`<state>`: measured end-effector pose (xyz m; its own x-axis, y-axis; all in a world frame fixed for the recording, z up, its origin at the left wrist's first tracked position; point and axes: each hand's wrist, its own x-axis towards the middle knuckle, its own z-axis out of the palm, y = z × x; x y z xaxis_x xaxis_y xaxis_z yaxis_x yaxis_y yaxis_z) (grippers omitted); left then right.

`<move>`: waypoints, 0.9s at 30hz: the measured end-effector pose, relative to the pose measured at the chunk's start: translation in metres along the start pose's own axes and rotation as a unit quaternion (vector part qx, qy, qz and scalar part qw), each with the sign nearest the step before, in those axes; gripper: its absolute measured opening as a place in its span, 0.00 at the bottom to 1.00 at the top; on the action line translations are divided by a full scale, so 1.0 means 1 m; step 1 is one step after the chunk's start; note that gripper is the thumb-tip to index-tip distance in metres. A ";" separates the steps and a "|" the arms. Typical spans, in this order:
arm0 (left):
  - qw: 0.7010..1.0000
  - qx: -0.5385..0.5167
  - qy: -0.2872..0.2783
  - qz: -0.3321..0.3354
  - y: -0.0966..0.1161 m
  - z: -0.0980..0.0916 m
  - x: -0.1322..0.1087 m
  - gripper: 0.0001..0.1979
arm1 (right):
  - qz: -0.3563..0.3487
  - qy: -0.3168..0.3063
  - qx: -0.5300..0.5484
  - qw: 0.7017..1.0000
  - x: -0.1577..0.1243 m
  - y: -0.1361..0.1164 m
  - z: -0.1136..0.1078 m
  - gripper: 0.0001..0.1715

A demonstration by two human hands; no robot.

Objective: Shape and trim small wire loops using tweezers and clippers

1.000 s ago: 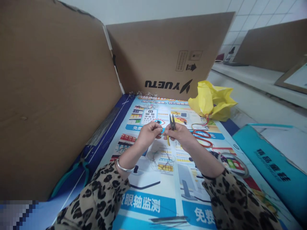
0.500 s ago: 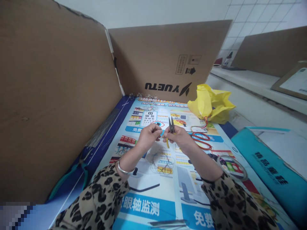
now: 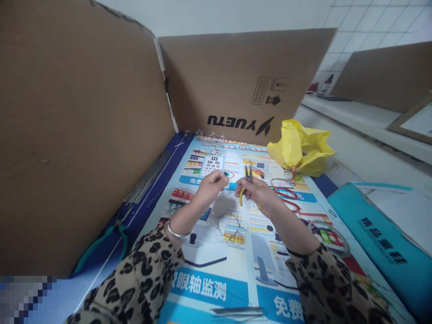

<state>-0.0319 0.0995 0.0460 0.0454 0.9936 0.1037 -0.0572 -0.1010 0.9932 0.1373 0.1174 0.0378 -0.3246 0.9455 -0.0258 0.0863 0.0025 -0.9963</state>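
Observation:
My right hand [image 3: 254,191] is wrapped round needle-nose pliers [image 3: 249,174] with dark jaws and yellow handles. The jaws point away from me and look slightly parted. Across a small gap, my left hand [image 3: 214,183] is closed in a pinch; whatever sits between its fingertips is too fine to make out. A tangle of thin wire [image 3: 229,227] lies on the printed sheet [image 3: 232,265] below both hands. Right of my right hand, coiled red cord [image 3: 286,193] rests on the sheet.
Cardboard panels [image 3: 243,67] stand at the back and left. Teal-handled pliers [image 3: 101,243] and thin rods [image 3: 146,180] lie at left, more rods [image 3: 239,311] at the front. A yellow bag [image 3: 300,148], a wire coil [image 3: 332,238] and a teal box [image 3: 374,229] are at right.
My right hand with the pliers has drawn a little to the right, away from my left hand. The pliers' jaws look wider apart. The whole view has shifted slightly.

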 end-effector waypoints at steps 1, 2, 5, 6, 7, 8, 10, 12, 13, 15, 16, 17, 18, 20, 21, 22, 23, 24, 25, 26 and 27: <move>1.000 -0.024 0.004 -0.010 0.001 -0.001 0.000 0.09 | -0.001 0.006 -0.010 1.000 -0.001 0.000 -0.001 0.20; 0.998 -0.053 0.002 -0.021 0.003 -0.002 0.000 0.09 | -0.003 0.011 -0.021 1.000 -0.002 0.000 -0.001 0.20; 0.987 -0.149 -0.020 -0.048 0.004 -0.003 0.000 0.10 | -0.021 0.025 -0.081 0.996 -0.005 0.000 0.000 0.19; 0.983 -0.174 -0.023 -0.051 0.005 -0.003 -0.001 0.10 | -0.031 0.034 -0.107 0.993 -0.007 0.000 0.001 0.18; 0.980 -0.193 -0.022 -0.053 0.005 -0.004 -0.002 0.10 | -0.046 0.047 -0.143 0.987 -0.008 0.000 0.001 0.17; 0.977 -0.207 -0.017 -0.053 0.006 -0.003 -0.002 0.11 | -0.069 0.063 -0.195 0.976 -0.009 0.000 0.001 0.15; 0.974 -0.222 0.000 -0.049 0.009 -0.003 -0.004 0.11 | -0.145 0.104 -0.337 0.924 -0.010 0.001 0.000 0.12; 0.973 -0.227 0.016 -0.043 0.013 -0.002 -0.005 0.12 | -0.236 0.144 -0.499 0.821 -0.012 0.001 -0.002 0.11; 0.973 -0.226 0.023 -0.042 0.015 -0.001 -0.006 0.13 | -0.274 0.164 -0.567 0.759 -0.013 0.000 -0.004 0.10; 0.974 -0.223 0.034 -0.039 0.017 0.000 -0.007 0.13 | -0.318 0.192 -0.656 0.657 -0.017 -0.002 -0.006 0.09; 0.974 -0.219 0.038 -0.037 0.018 0.001 -0.008 0.13 | -0.331 0.201 -0.683 0.619 -0.018 -0.004 -0.007 0.08; 0.975 -0.216 0.041 -0.033 0.019 0.001 -0.008 0.13 | -0.342 0.206 -0.702 0.590 -0.020 -0.005 -0.007 0.08; 0.976 -0.213 0.042 -0.030 0.019 0.002 -0.009 0.14 | -0.352 0.209 -0.713 0.569 -0.022 -0.007 -0.007 0.08; 0.977 -0.206 0.044 -0.026 0.018 0.003 -0.009 0.14 | -0.370 0.212 -0.724 0.542 -0.025 -0.009 -0.005 0.09; 0.978 -0.203 0.046 -0.027 0.018 0.003 -0.010 0.13 | -0.378 0.215 -0.726 0.533 -0.027 -0.010 -0.004 0.09; 0.978 -0.200 0.048 -0.030 0.018 0.003 -0.010 0.13 | -0.383 0.216 -0.726 0.528 -0.028 -0.011 -0.003 0.09; 0.978 -0.197 0.051 -0.033 0.017 0.004 -0.010 0.14 | -0.387 0.218 -0.727 0.524 -0.028 -0.011 -0.002 0.09; 0.979 -0.195 0.054 -0.037 0.017 0.005 -0.010 0.14 | -0.388 0.219 -0.726 0.523 -0.029 -0.012 -0.002 0.10; 0.979 -0.194 0.055 -0.039 0.018 0.005 -0.010 0.14 | -0.388 0.218 -0.726 0.523 -0.029 -0.012 -0.001 0.09; 0.979 -0.193 0.055 -0.042 0.018 0.006 -0.011 0.14 | -0.386 0.217 -0.727 0.525 -0.029 -0.011 -0.001 0.10; 0.979 -0.193 0.056 -0.044 0.019 0.006 -0.011 0.15 | -0.384 0.215 -0.727 0.528 -0.029 -0.011 -0.001 0.09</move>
<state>-0.0272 0.0867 0.0636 -0.0413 0.9991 -0.0097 -0.4306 -0.0090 0.9025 0.1469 0.0904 0.0498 -0.5730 0.4699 0.6715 0.8172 0.3902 0.4243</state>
